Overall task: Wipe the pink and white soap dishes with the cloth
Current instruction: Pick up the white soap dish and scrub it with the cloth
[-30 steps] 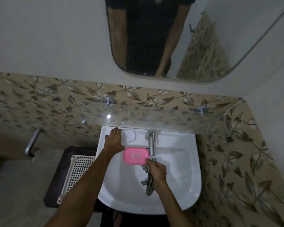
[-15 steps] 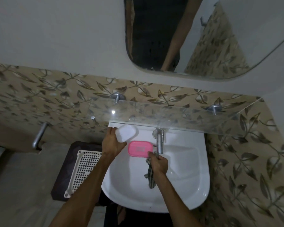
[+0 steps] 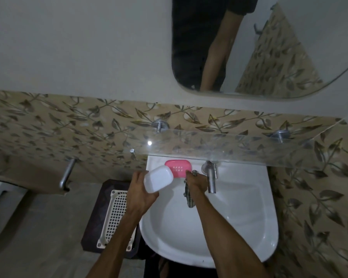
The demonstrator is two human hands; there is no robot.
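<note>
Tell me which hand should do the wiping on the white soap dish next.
Right. The right hand already grips the cloth, beside the white soap dish that the left hand holds up over the sink.

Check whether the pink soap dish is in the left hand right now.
No, the left hand holds the white soap dish; the pink soap dish sits on the sink ledge.
</note>
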